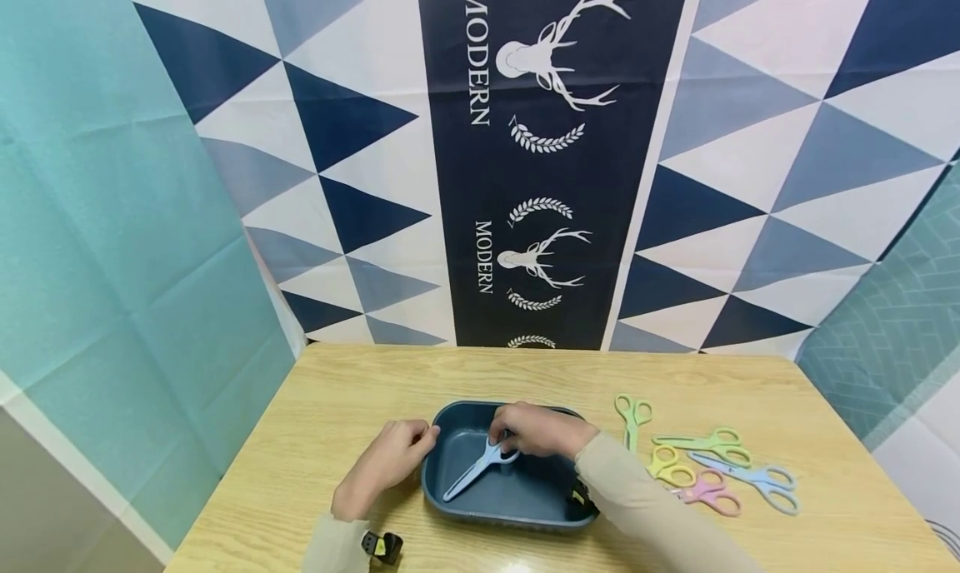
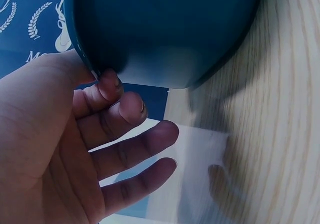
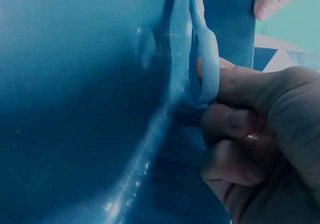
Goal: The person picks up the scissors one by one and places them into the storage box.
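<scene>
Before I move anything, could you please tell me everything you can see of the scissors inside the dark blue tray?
The scissors are pale blue, with smooth, plastic-looking handle loops and a long, tapering blade end that looks closed. They slant within the tray, tip toward its near left corner. The right hand holds them at the handles. Whether the tip touches the tray floor is unclear.

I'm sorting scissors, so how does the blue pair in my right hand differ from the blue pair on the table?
The held blue scissors are gripped by your right hand within the tray's outline; the table blue scissors lie untouched among other pairs. In the head view, the held pair's blades point lower left, the table pair's upper left. Both are light blue.
</scene>
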The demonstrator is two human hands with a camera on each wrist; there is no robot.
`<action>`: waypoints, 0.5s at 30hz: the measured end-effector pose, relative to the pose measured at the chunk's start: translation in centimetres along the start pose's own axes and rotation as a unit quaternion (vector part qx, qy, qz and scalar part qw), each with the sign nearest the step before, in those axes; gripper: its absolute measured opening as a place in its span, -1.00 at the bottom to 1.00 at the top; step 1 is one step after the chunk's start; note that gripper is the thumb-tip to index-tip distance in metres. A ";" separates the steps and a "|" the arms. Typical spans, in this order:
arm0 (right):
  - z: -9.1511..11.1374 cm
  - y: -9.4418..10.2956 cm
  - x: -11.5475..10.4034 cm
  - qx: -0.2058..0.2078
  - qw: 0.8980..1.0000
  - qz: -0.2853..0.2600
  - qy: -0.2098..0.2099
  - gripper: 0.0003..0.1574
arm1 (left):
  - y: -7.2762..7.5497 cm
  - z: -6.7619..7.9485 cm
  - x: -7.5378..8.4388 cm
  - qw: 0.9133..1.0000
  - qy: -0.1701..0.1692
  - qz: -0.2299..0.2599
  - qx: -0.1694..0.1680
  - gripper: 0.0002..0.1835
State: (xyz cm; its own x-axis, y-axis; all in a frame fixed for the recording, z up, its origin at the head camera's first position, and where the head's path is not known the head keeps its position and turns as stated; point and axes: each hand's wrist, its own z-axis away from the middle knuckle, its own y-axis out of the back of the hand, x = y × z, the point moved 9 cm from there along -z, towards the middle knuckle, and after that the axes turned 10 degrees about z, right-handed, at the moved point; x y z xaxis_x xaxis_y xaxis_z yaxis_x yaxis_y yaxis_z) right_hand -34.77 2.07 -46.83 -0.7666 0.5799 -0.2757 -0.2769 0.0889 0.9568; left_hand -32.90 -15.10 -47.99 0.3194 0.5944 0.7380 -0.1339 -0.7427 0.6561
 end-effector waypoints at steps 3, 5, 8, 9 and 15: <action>-0.1 0.1 0.0 0.011 1.000 0.006 0.003 -0.82 | 0.0 -0.2 0.1 1.000 -0.002 0.003 0.001 -0.52; -0.2 0.1 0.0 0.018 1.000 0.012 0.008 -0.83 | 0.0 -0.3 0.0 1.000 0.000 0.003 0.000 -0.52; -0.4 -0.1 -0.1 0.018 0.999 0.026 0.011 -0.83 | 0.0 -0.3 -0.1 1.000 0.004 0.002 -0.001 -0.52; -0.5 -0.2 -0.1 0.016 0.999 0.032 0.013 -0.83 | 0.0 -0.3 -0.1 1.000 0.005 0.003 -0.002 -0.52; -0.8 -1.1 -0.4 0.000 0.999 0.052 0.015 -0.82 | -0.2 -0.4 -0.4 1.000 0.012 0.007 -0.014 -0.52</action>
State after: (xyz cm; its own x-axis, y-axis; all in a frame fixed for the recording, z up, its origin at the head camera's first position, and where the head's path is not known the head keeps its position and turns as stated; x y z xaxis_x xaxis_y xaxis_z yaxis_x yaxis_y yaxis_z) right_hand -34.64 1.13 -47.84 -0.8079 0.5621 -0.1768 -0.1943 0.0292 0.9805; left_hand -33.33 -15.06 -48.36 0.2945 0.5911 0.7509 -0.1656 -0.7423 0.6492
